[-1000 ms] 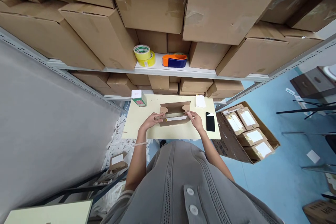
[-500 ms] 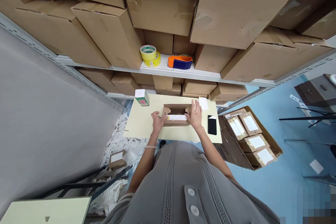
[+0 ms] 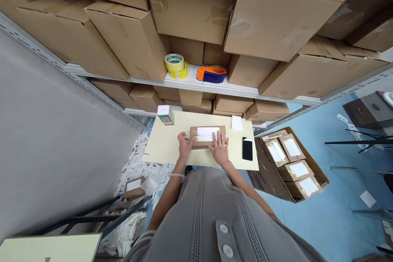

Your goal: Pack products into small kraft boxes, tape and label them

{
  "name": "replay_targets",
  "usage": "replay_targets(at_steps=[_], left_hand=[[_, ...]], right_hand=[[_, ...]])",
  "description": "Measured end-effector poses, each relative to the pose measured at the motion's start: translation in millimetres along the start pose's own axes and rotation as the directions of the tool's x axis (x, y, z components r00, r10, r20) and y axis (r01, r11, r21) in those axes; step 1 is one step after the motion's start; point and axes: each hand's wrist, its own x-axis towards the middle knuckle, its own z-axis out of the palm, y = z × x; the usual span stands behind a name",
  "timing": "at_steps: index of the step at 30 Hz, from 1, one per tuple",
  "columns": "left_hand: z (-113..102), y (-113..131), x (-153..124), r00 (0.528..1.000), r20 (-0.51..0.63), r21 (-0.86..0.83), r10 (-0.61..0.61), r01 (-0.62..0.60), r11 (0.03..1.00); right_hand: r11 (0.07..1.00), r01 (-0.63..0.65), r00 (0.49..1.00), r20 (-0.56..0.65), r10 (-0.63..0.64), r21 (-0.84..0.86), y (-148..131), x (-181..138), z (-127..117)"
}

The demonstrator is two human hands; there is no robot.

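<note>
A small brown cardboard box (image 3: pixel 207 136) with a white label on its lid lies closed on the pale yellow table (image 3: pixel 166 143). My left hand (image 3: pixel 185 145) grips the box's near left corner, fingers curled against it. My right hand (image 3: pixel 220 147) lies flat on the box's near right part, fingers stretched out and pressing down on the lid.
A black phone (image 3: pixel 247 148) lies right of the box, a white slip (image 3: pixel 237 123) behind it, a small green and white carton (image 3: pixel 165 115) at the table's far left. Tape rolls (image 3: pixel 175 65) and a tape dispenser (image 3: pixel 211 74) sit on the shelf. An open carton of labelled boxes (image 3: pixel 290 163) stands on the floor at right.
The box was open with its flaps up; now its lid is folded down, label on top. My right hand came from the far flap onto the lid, while my left stayed at the left corner.
</note>
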Motion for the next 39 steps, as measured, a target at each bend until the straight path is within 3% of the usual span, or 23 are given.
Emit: replay_targets(at_steps=[6,9,15,22,26,29,32,36,39], left_hand=[[3,3,-4,0.98,0.174,0.076,0.095,-0.11,0.991],[6,3,-8,0.976,0.202,0.054,0.083,-0.096,0.994],[10,7,-10,0.976,0.206,0.012,0.072,-0.077,0.997],[21,17,-8,0.984,0.177,0.063,-0.013,0.001,0.998],[20,18,-10,0.984,0.17,0.13,0.047,-0.069,0.989],[18,24,-16,0.982,0.112,0.294,0.15,-0.177,0.939],[22,35,-27,0.946,0.142,0.452,0.291,-0.323,0.831],[32,47,-43,0.839,0.396,0.47,0.374,-0.535,0.702],[37,48,-48,0.773,0.516,0.465,0.369,-0.614,0.638]], right_hand=[[0.996,-0.072,0.997,-0.03,0.074,0.058,5,3,-2],[0.98,-0.141,0.988,-0.04,0.148,0.142,10,5,-7],[0.935,-0.139,0.989,-0.002,0.148,0.326,17,12,-16],[0.934,-0.211,0.977,0.04,0.209,0.287,17,18,-26],[0.958,-0.171,0.984,0.079,0.157,0.229,24,16,-30],[0.971,-0.133,0.99,0.081,0.119,0.198,28,14,-30],[0.982,-0.096,0.995,0.052,0.089,0.162,29,12,-27],[0.984,-0.068,0.998,0.023,0.066,0.163,30,9,-23],[0.981,-0.05,0.999,0.03,0.045,0.188,33,8,-24]])
